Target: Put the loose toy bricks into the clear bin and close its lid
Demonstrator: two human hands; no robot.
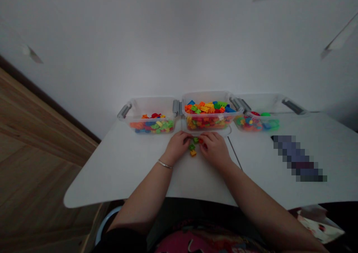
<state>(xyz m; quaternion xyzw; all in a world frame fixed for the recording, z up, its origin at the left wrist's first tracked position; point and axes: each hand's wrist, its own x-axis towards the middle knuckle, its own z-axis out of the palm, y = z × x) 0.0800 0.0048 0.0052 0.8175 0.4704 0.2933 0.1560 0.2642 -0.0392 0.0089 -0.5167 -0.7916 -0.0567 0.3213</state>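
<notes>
My left hand [178, 147] rests over the white table with its fingers bent inward and pressed together. Whatever its fingertips may hold is hidden. Facing it, my right hand [216, 148] has its fingers curled around a small red toy brick [200, 141], partly covered by them. A green toy brick [196, 140] lies in the gap between both hands, touching or close to the red one. Just below it are another green brick [191, 147] and a yellow-orange brick [193, 153].
Behind my hands stand three clear plastic bins: a left bin [152, 100], a fuller middle bin [207, 95] and a right bin [264, 98], all with colourful toy pieces. A pixelated dark flat object [298, 158] lies on the white table [117, 171] at right.
</notes>
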